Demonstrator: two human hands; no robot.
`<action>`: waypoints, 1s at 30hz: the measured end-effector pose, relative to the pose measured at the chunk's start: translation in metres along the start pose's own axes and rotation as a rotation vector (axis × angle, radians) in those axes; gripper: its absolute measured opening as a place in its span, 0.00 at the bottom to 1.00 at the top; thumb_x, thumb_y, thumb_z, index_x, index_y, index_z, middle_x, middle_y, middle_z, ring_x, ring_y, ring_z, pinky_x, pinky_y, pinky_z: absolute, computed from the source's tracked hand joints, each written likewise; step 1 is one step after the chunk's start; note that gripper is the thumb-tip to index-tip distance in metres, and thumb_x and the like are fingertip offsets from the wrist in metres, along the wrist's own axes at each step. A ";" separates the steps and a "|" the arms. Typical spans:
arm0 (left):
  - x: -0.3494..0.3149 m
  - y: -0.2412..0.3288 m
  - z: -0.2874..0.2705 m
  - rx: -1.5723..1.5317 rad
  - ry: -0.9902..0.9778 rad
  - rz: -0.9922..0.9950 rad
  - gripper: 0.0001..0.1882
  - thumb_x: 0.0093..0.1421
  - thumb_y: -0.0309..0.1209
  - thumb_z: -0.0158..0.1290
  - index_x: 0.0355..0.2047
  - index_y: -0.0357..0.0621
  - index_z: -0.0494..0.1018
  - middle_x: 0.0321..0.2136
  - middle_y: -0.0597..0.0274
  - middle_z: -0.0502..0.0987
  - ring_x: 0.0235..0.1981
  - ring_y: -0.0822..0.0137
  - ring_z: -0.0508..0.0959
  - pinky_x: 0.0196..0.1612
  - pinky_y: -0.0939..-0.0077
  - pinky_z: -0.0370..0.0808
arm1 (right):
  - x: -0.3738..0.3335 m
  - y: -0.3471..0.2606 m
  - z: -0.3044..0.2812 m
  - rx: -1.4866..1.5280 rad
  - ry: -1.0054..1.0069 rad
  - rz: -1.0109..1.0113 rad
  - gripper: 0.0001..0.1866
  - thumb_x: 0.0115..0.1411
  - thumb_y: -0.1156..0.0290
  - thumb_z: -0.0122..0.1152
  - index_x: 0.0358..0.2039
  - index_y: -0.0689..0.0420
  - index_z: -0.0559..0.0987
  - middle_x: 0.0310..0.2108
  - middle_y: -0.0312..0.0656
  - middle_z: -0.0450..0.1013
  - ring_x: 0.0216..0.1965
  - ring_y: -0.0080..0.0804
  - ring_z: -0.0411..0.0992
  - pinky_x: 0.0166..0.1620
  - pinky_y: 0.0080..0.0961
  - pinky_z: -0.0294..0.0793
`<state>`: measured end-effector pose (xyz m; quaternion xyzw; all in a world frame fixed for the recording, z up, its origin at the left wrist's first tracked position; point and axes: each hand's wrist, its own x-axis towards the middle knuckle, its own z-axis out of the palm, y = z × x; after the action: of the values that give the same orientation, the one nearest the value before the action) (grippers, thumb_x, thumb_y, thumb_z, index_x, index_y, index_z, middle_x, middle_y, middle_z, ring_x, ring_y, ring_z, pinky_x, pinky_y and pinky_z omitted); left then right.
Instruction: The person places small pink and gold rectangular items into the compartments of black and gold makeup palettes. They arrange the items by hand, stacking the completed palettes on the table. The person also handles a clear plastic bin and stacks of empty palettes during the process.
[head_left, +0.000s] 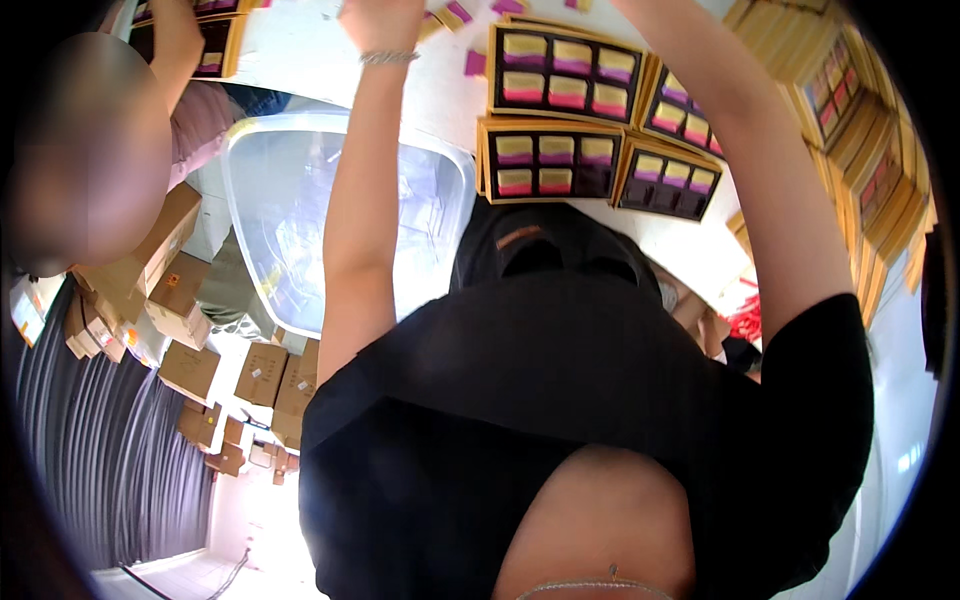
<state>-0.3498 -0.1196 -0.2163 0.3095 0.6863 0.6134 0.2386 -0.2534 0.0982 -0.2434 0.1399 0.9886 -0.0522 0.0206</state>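
Nearest trays: four dark, gold-edged trays are set close together on the white table [440,95], between the two forearms.
Upper-left tray [547,75]: six two-tone pieces [572,57] are held, in two rows of three.
Lower-left tray [596,182]: five pieces are held; one compartment is left bare.
Lower-right tray [668,198]: three are held in the top row; three compartments below are bare.
Upper-right tray [648,86]: four can be seen; the rest is covered by the right forearm [765,150].
Loose pieces [475,63]: at least five are scattered along the top edge.
Left hand [380,22]: it is cut off by the top edge, so the opening and hold of its fingers cannot be told.
Right hand: it is carried past the top edge; its fingers cannot be judged.
Right side: tall stacks [850,150] of similar trays are piled, two filled faces being shown.
Left side: one clear bin [275,122] is crossed by the left forearm [360,200]; one co-worker's arm [178,50] is seen beyond.
Lower left: several cardboard boxes [188,370] are grouped beside a grey curtain [110,430].
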 end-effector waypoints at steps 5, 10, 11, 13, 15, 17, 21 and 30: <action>-0.142 0.117 0.020 0.058 -0.220 -0.351 0.12 0.56 0.25 0.62 0.41 0.40 0.77 0.30 0.68 0.81 0.30 0.75 0.81 0.32 0.83 0.76 | -0.012 -0.019 -0.036 0.090 0.117 0.008 0.06 0.50 0.72 0.59 0.27 0.56 0.82 0.30 0.49 0.79 0.33 0.47 0.78 0.36 0.45 0.75; -0.235 0.107 0.070 0.326 -0.432 0.002 0.11 0.51 0.25 0.64 0.36 0.42 0.79 0.30 0.60 0.79 0.30 0.66 0.80 0.33 0.76 0.77 | -0.091 -0.025 -0.077 0.646 0.643 0.358 0.10 0.52 0.69 0.61 0.34 0.58 0.83 0.31 0.49 0.78 0.35 0.48 0.76 0.42 0.42 0.75; -0.242 0.100 0.073 0.387 -0.427 0.092 0.11 0.50 0.25 0.64 0.36 0.43 0.79 0.31 0.60 0.79 0.31 0.64 0.79 0.34 0.74 0.77 | -0.124 -0.028 -0.089 1.003 0.678 0.412 0.12 0.52 0.71 0.61 0.37 0.59 0.82 0.33 0.50 0.77 0.36 0.49 0.76 0.43 0.41 0.74; -0.250 0.093 0.075 0.520 -0.407 0.268 0.12 0.48 0.25 0.64 0.36 0.43 0.79 0.35 0.60 0.78 0.35 0.60 0.78 0.37 0.69 0.76 | -0.219 -0.034 -0.105 1.232 0.619 0.494 0.12 0.56 0.72 0.60 0.41 0.60 0.80 0.35 0.44 0.78 0.38 0.36 0.75 0.43 0.31 0.73; -0.251 0.099 0.076 0.610 -0.415 0.346 0.13 0.47 0.26 0.64 0.36 0.45 0.79 0.38 0.60 0.76 0.38 0.59 0.76 0.41 0.67 0.74 | -0.315 -0.067 -0.127 1.078 0.389 0.783 0.11 0.61 0.68 0.62 0.40 0.62 0.80 0.31 0.33 0.78 0.34 0.17 0.72 0.39 0.18 0.70; -0.255 0.097 0.070 0.739 -0.448 0.440 0.18 0.47 0.31 0.65 0.41 0.47 0.79 0.46 0.61 0.76 0.48 0.60 0.75 0.49 0.61 0.69 | -0.376 -0.112 -0.120 1.077 0.314 0.995 0.11 0.60 0.69 0.64 0.40 0.62 0.81 0.20 0.30 0.72 0.22 0.13 0.64 0.27 0.17 0.64; -0.259 0.105 0.071 0.922 -0.607 0.626 0.33 0.49 0.36 0.64 0.57 0.45 0.70 0.61 0.62 0.69 0.62 0.62 0.66 0.61 0.43 0.60 | -0.414 -0.180 -0.074 1.332 0.568 1.171 0.08 0.59 0.73 0.65 0.36 0.62 0.77 0.25 0.36 0.76 0.25 0.17 0.72 0.29 0.17 0.72; -0.269 0.084 0.069 1.068 -0.679 0.604 0.40 0.49 0.40 0.64 0.62 0.44 0.63 0.65 0.57 0.61 0.66 0.60 0.62 0.60 0.28 0.52 | -0.437 -0.179 -0.079 0.443 0.298 0.585 0.21 0.53 0.69 0.67 0.47 0.57 0.75 0.53 0.42 0.70 0.49 0.37 0.71 0.53 0.36 0.70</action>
<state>-0.1032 -0.2599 -0.1563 0.7359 0.6654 0.1012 0.0743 0.1144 -0.1845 -0.1234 0.4227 0.8640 -0.2352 -0.1400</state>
